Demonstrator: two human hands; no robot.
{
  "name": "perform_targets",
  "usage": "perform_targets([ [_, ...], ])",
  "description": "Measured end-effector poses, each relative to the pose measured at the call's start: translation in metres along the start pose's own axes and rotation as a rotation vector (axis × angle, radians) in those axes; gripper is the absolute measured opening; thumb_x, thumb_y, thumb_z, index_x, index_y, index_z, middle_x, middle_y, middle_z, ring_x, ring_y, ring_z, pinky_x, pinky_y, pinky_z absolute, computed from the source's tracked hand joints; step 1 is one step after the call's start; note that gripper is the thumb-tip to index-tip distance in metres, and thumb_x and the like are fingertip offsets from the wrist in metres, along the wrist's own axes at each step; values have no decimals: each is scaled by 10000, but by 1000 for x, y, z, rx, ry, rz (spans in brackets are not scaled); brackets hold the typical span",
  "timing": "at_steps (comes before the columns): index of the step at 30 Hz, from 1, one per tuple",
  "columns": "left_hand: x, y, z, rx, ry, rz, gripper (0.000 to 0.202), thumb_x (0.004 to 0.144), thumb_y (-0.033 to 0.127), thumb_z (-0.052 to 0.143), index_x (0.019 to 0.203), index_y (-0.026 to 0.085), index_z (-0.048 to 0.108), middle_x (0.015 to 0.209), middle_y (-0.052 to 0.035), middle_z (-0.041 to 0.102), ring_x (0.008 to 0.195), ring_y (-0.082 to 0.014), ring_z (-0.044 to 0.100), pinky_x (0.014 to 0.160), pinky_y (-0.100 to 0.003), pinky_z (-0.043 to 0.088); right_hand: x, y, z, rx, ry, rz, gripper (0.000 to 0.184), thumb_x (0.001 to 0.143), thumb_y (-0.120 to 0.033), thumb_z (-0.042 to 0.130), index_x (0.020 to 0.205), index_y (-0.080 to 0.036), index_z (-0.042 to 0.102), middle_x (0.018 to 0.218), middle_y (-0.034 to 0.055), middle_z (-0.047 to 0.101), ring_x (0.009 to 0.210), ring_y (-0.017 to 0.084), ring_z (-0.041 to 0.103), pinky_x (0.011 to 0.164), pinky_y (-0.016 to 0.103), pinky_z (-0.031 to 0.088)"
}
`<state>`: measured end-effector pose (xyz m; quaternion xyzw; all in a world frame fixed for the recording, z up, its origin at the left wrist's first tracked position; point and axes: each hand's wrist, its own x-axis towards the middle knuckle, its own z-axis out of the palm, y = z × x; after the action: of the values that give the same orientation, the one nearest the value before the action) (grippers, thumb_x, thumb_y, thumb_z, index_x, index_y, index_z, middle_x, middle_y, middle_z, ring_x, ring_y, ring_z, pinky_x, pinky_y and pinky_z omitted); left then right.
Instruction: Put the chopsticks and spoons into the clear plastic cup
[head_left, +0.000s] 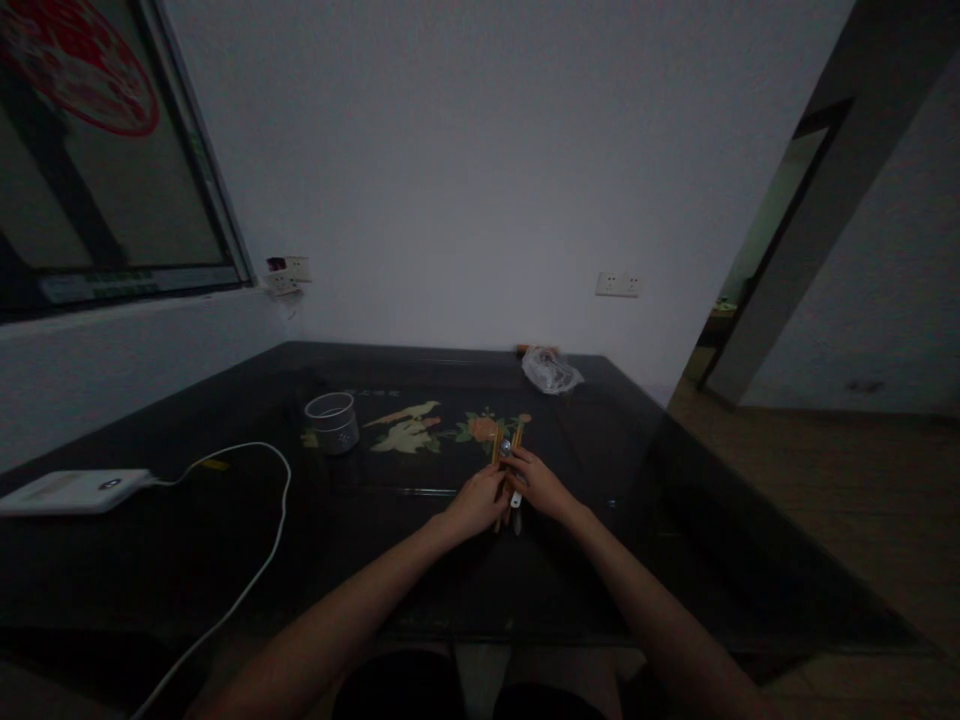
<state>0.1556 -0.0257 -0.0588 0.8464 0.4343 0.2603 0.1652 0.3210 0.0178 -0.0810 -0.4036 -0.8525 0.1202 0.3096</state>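
Note:
Over the middle of the dark table, my left hand [478,500] and my right hand [541,482] meet around a small bundle. Both hands are closed on it. Yellowish chopsticks [496,443] stick out beyond my fingers, and a shiny metal spoon [506,448] shows among them. A white handle end with a hole [516,499] pokes out below, beside a dark pointed tip [517,523]. The fingers hide the middle of the bundle. To the left stands a grey perforated holder [334,428], upright, away from both hands.
The table [420,590] bears a printed bird-and-flower pattern [409,435]. A white power bank [79,492] with a long white cable [281,520] lies at the left. Near the back wall sits a crumpled clear plastic bag [550,370]. Sockets [618,285] are on the wall.

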Motion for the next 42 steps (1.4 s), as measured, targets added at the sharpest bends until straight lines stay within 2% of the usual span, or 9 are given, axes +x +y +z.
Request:
perform_targets([
  [2,-3,-1,7,-14,15,64,287,881,218,433,1118,165,586,1245,-113,570,1187,-210,515,1031,-344,391,-8,2,-4,-4,12,5,344,844,-181,517,1171,-190,622,1322,130,523,1249,250,471,1056,449,379],
  [5,-8,-5,11,20,-10,57,361,893,271,441,1227,161,517,1343,-131,500,1275,-237,434,1090,-431,315,-16,2,-7,0,30,18,342,851,-202,514,1176,-197,620,1327,127,518,1253,251,466,1050,454,387],
  [7,-12,-5,9,51,-36,32,390,901,301,433,1265,171,481,1358,-128,489,1284,-243,422,1101,-491,271,-16,3,-6,1,32,19,341,851,-201,510,1173,-188,623,1319,133,524,1249,253,468,1049,456,388],
  [10,-14,-5,4,71,-54,32,383,904,308,433,1267,190,470,1328,-111,515,1253,-227,450,1103,-515,244,-14,6,-4,10,29,1,335,848,-193,513,1161,-183,631,1300,136,541,1251,253,466,1059,464,372],
  [16,-14,-5,0,92,-24,25,319,892,294,467,1194,208,522,1255,-92,551,1201,-219,478,1087,-487,272,-13,16,0,34,49,6,319,845,-203,527,1144,-199,639,1314,135,535,1285,247,431,1070,483,345],
  [23,-14,-11,0,57,34,74,277,865,250,515,1135,208,559,1195,-75,569,1136,-213,493,998,-386,387,-13,11,-4,87,53,46,327,826,-173,525,1130,-207,641,1298,121,550,1270,232,450,1069,467,346],
  [30,-13,-13,-1,47,42,90,264,860,252,527,1117,211,568,1171,-73,571,1129,-212,491,1002,-380,381,-12,11,-6,193,50,66,337,853,-227,491,1168,-191,606,1316,126,532,1249,212,477,1062,417,361],
  [42,-12,-8,-9,5,76,88,269,854,235,524,1117,215,575,1182,-70,565,1140,-211,475,1004,-376,386,-11,8,-13,223,134,94,326,854,-287,503,1149,-204,614,1295,121,550,1259,228,460,1063,439,344],
])
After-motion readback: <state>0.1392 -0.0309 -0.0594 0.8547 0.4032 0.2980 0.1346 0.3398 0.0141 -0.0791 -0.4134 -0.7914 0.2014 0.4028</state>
